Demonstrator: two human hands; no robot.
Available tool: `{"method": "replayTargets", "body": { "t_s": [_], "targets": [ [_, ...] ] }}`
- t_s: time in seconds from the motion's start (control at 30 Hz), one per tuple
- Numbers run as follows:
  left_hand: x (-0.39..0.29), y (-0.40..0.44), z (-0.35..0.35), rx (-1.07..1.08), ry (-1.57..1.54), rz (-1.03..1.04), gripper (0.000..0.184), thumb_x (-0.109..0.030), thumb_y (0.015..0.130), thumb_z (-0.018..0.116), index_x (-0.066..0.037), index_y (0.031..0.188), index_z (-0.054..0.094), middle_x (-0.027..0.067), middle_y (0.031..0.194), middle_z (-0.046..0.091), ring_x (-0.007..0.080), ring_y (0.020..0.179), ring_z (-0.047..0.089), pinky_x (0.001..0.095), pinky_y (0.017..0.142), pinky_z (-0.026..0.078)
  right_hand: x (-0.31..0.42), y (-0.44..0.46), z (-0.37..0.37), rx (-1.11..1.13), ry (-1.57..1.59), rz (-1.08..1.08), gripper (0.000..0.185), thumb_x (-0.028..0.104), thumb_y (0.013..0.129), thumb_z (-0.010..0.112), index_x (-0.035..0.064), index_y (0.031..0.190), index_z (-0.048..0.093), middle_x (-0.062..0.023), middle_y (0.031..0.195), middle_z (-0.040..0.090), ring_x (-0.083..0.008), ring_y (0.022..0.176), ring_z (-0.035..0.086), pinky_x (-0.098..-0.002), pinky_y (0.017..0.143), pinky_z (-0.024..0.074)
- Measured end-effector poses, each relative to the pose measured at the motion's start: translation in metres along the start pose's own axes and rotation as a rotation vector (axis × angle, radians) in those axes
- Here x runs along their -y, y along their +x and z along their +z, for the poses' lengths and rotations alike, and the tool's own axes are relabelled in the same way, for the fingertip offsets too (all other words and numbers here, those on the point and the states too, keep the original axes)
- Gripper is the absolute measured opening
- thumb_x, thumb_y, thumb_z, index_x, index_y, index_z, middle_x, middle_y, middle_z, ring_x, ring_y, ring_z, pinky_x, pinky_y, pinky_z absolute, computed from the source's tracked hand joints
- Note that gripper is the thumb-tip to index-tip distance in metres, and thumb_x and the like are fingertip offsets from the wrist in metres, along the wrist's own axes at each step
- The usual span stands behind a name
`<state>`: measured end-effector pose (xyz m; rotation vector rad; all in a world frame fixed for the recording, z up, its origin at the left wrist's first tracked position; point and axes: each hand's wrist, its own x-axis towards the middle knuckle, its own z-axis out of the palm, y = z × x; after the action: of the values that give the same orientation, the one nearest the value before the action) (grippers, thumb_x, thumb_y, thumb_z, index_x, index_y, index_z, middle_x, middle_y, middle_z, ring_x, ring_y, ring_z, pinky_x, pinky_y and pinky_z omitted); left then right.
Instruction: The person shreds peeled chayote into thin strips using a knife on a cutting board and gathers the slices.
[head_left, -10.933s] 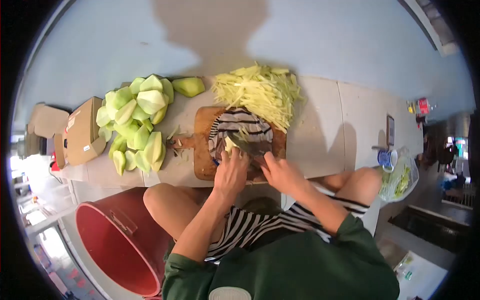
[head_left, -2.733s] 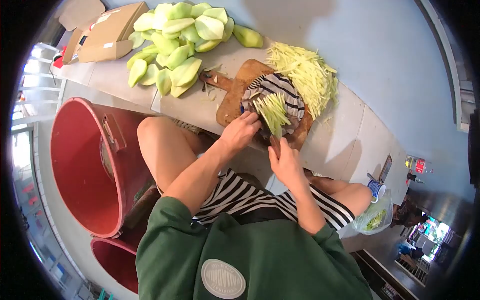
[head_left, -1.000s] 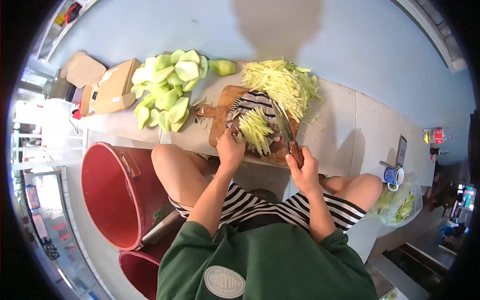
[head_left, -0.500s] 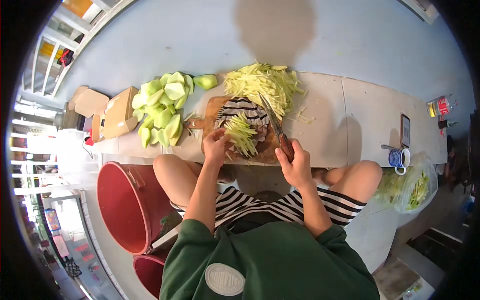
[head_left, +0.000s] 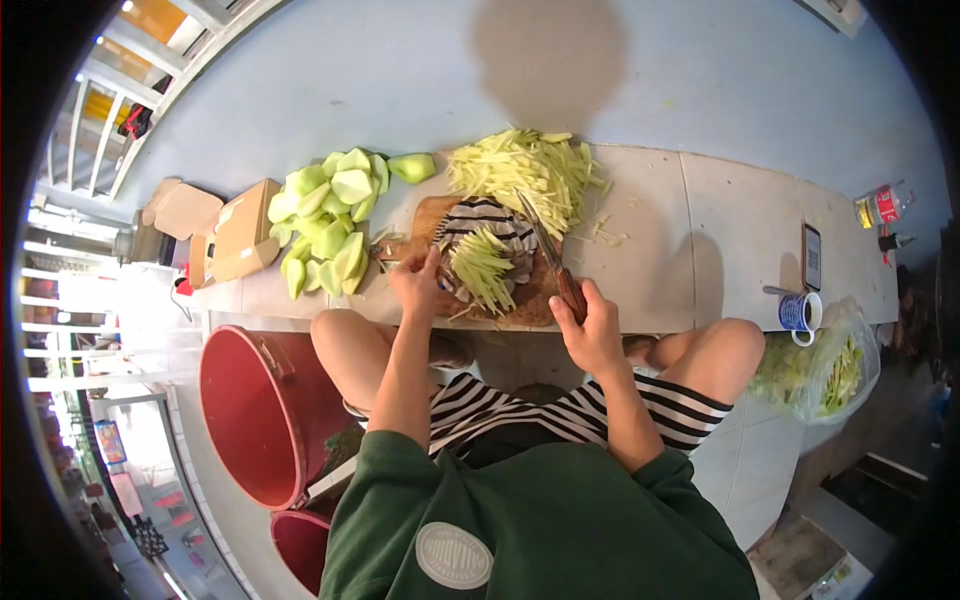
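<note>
My right hand (head_left: 592, 328) is closed round the wooden handle of a knife (head_left: 553, 253), whose blade points up and away over the right side of the wooden cutting board (head_left: 428, 212). Pale-green cut strips (head_left: 480, 268) lie bunched on a striped cloth (head_left: 490, 212) on the board. Just left of these strips, my left hand (head_left: 413, 285) is raised at the board's edge, fingers drawn together. Whether anything small is between them is hidden. Behind the board rises a large heap of similar strips (head_left: 530, 170).
Peeled pale-green fruit pieces (head_left: 325, 215) are piled left of the board, near an opened cardboard box (head_left: 245, 232). A phone (head_left: 811, 257), a mug (head_left: 797, 316) and a bottle (head_left: 882, 206) stand or lie at the right. Red bins (head_left: 250, 415) are below left; a plastic bag of strips (head_left: 835, 375) hangs lower right.
My left hand has drawn back leftward from the strips on the cloth, which stay there. My right hand and the knife have hardly moved.
</note>
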<state>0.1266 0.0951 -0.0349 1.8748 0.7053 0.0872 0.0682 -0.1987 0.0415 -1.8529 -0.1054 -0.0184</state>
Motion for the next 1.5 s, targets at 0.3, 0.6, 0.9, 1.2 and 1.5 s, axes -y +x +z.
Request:
{"method": "replayTargets", "body": {
  "t_s": [0.3, 0.6, 0.9, 1.2, 1.5],
  "targets": [
    [0.014, -0.007, 0.003, -0.11, 0.105, 0.2, 0.017, -0.009, 0.085, 0.072, 0.003, 0.097, 0.073, 0.0168, 0.091, 0.074, 0.0224, 0.082, 0.072, 0.0363, 0.075, 0.057, -0.001, 0.002, 0.002, 0.062, -0.048, 0.027, 0.034, 0.03, 0.099, 0.066, -0.0031, 0.096, 0.057, -0.017, 0.068, 0.059, -0.0288, 0.057, 0.057, -0.0396, 0.058, 0.0466],
    [0.034, -0.013, 0.019, -0.083, 0.587, 0.067, 0.026, -0.025, 0.084, 0.073, 0.001, 0.086, 0.071, 0.024, 0.092, 0.072, 0.041, 0.087, 0.071, 0.0498, 0.075, 0.057, -0.002, 0.001, 0.01, 0.1, -0.086, 0.007, 0.036, 0.03, 0.098, 0.067, -0.0034, 0.093, 0.054, -0.0221, 0.073, 0.062, -0.041, 0.064, 0.06, -0.0431, 0.061, 0.048],
    [-0.018, -0.01, 0.025, 0.225, -0.608, -0.286, 0.01, -0.008, 0.096, 0.058, 0.002, 0.097, 0.06, 0.0127, 0.092, 0.066, 0.0234, 0.073, 0.066, 0.0355, 0.059, 0.059, -0.003, 0.002, 0.016, 0.098, -0.107, 0.029, 0.035, 0.03, 0.098, 0.066, -0.0042, 0.101, 0.058, -0.0229, 0.074, 0.063, -0.0425, 0.067, 0.062, -0.0442, 0.063, 0.0488],
    [-0.115, 0.004, 0.007, 0.288, -0.727, -0.019, 0.015, -0.005, 0.098, 0.055, 0.006, 0.106, 0.061, 0.0138, 0.1, 0.068, 0.0253, 0.087, 0.07, 0.0389, 0.075, 0.062, -0.022, 0.007, 0.01, -0.004, -0.143, 0.041, 0.037, 0.032, 0.099, 0.067, -0.0036, 0.101, 0.058, -0.0124, 0.067, 0.057, -0.0201, 0.059, 0.053, -0.0356, 0.057, 0.0446],
    [-0.128, 0.037, -0.058, 0.278, -0.882, 0.179, 0.007, -0.003, 0.097, 0.058, 0.0, 0.1, 0.063, 0.0056, 0.093, 0.065, 0.0169, 0.083, 0.067, 0.0344, 0.073, 0.066, -0.01, 0.009, 0.042, 0.298, 0.114, 0.415, 0.035, 0.035, 0.101, 0.064, -0.0003, 0.099, 0.06, -0.0028, 0.064, 0.057, -0.0109, 0.052, 0.051, -0.0321, 0.051, 0.0436]
  ]
}}
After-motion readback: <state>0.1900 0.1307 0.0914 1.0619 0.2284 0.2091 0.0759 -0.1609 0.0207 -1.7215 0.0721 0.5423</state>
